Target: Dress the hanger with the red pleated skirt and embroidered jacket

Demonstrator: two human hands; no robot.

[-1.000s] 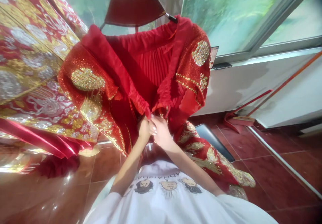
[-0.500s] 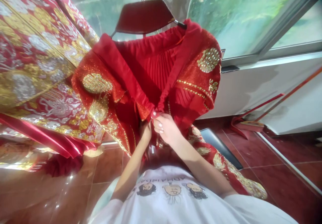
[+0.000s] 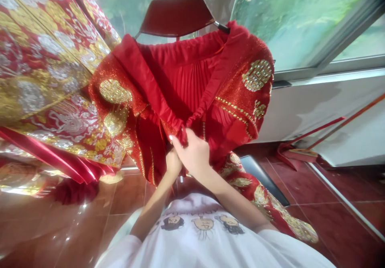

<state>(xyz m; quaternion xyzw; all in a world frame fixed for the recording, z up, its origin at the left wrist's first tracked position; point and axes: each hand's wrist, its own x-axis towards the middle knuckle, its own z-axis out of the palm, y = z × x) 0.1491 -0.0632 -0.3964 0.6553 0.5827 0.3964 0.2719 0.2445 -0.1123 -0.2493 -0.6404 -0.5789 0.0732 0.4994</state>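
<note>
A red pleated skirt (image 3: 192,87) with gold embroidery and gathered waistband edges hangs in front of me. Its top edge is clipped at both sides below a dark red panel (image 3: 177,15) that looks like part of a hanger. My right hand (image 3: 195,153) is closed round the two waistband ends where they meet at the front, thumb pointing left. Just below and left of it, my left hand (image 3: 173,163) is closed at the same cloth. Its fingertips are hidden by the skirt and the right hand.
On the left hangs a red cloth (image 3: 60,75) densely embroidered in gold and silver. Windows (image 3: 294,23) stand behind. At the right, a red-handled dustpan (image 3: 296,155) rests on the tiled floor (image 3: 325,187), and a black flat object (image 3: 264,179) lies beside the skirt.
My right hand has turned and wrapped round the waistband ends, where its fingertips showed before. The left hand stays close below it. The view has shifted slightly.
</note>
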